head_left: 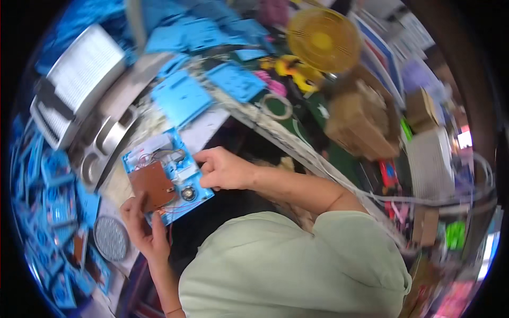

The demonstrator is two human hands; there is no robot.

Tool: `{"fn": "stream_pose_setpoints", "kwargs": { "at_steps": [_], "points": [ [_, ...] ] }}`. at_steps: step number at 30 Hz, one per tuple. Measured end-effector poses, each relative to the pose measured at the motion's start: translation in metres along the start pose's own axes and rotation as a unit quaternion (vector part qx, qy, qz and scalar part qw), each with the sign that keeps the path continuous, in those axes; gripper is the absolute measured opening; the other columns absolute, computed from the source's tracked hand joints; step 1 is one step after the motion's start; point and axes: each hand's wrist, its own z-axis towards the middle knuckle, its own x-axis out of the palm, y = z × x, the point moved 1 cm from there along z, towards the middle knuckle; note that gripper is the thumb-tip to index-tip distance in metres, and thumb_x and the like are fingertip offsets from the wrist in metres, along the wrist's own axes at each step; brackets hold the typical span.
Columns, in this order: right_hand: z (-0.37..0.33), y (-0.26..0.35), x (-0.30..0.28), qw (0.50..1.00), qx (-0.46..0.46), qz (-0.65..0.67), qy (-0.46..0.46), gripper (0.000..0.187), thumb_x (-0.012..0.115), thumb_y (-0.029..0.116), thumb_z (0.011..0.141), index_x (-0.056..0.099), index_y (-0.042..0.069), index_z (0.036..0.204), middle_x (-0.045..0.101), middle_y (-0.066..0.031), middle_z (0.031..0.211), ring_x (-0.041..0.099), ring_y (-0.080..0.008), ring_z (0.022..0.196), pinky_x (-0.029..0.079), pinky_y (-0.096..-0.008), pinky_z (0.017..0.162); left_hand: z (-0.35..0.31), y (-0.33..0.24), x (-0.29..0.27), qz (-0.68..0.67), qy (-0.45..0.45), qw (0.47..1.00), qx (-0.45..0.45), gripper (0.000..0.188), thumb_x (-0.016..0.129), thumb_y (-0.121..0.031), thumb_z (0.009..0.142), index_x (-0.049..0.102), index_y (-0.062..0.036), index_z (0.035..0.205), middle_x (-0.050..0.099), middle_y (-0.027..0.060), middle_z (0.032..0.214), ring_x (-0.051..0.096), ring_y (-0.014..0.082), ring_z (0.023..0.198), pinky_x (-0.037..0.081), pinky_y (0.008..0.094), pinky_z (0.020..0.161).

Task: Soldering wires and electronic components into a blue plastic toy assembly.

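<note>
A blue plastic casing (199, 197) lies open in front of me, its inside facing up. Over its left part sits a brown circuit board (154, 183), with thin wires running around it. A round speaker (188, 193) sits in the casing near the lower right corner, with red wires next to it. My left hand (146, 228) is closed at the board's lower left edge, a finger on the board and the thumb below it. With bent fingers my right hand (225, 168) grips the casing's right edge.
More blue casings (183, 98) lie beyond, and several are piled at the left (58, 201). A metal tray (108, 138), a round grey disc (111, 238) and a white ribbed bin (85, 63) stand left. At right are a cardboard box (363, 116), a tape roll (277, 106) and a white cable (392, 199).
</note>
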Motion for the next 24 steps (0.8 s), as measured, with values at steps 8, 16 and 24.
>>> {"fn": "stream_pose_setpoints", "kwargs": {
  "at_steps": [8,16,24],
  "points": [
    [-0.230,-0.016,-0.084,0.938,-0.102,0.057,-0.326,0.053,0.067,0.008,0.079,0.063,0.001,0.132,0.071,0.0022,0.080,0.049,0.0002,0.052,0.034,-0.0174,0.044,0.027,-0.096,0.135,-0.050,0.337,0.913,0.225,0.065,0.084,-0.015,0.078,0.058,-0.0048,0.137,0.046,0.0181,0.137,0.065,0.0230,0.084,0.056,0.0319,0.067],
    [-0.382,0.013,-0.157,0.728,-0.209,0.091,-0.646,0.027,0.063,0.008,0.084,0.065,0.004,0.110,0.049,0.0065,0.066,0.039,-0.0017,0.045,0.029,-0.0182,0.038,0.034,-0.111,0.149,-0.071,0.397,0.889,0.217,0.064,0.081,-0.008,0.076,0.059,-0.0030,0.136,0.048,0.0172,0.142,0.064,0.0211,0.097,0.056,0.0319,0.078],
    [-0.426,0.010,-0.348,0.741,-0.017,-0.009,-0.671,0.013,0.066,0.010,0.083,0.055,0.011,0.074,0.046,0.0007,0.056,0.038,-0.0102,0.042,0.025,-0.0291,0.039,0.021,-0.069,0.121,-0.060,0.347,0.924,0.151,0.055,0.079,-0.007,0.080,0.061,-0.0039,0.132,0.054,0.0154,0.135,0.067,0.0212,0.089,0.056,0.0321,0.076]
  ]
}}
